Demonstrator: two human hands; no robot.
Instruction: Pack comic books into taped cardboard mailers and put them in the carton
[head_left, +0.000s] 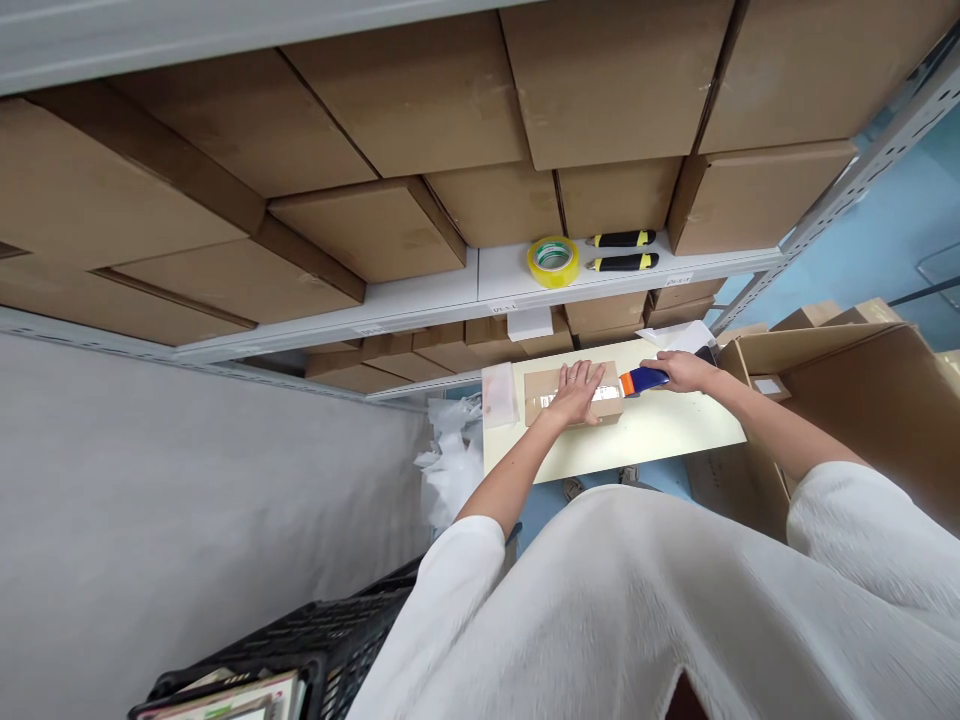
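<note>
On the pale yellow tabletop (660,430) lies a small brown cardboard box (540,385) with a white label on its top. My left hand (577,390) rests flat on the box, fingers spread, covering part of the label. My right hand (679,371) is closed round a dark blue tool with an orange end (643,380), whose exact kind I cannot make out. The orange end is at the right edge of the box. A dark object shows just beyond my right hand, mostly hidden.
A yellow tape roll (553,261) and two black-and-yellow cutters (622,263) lie on the shelf (510,275) among stacked cartons. To the right stands a large open carton (840,400). White wrapping (454,450) hangs left of the table; a black crate (322,640) stands lower left.
</note>
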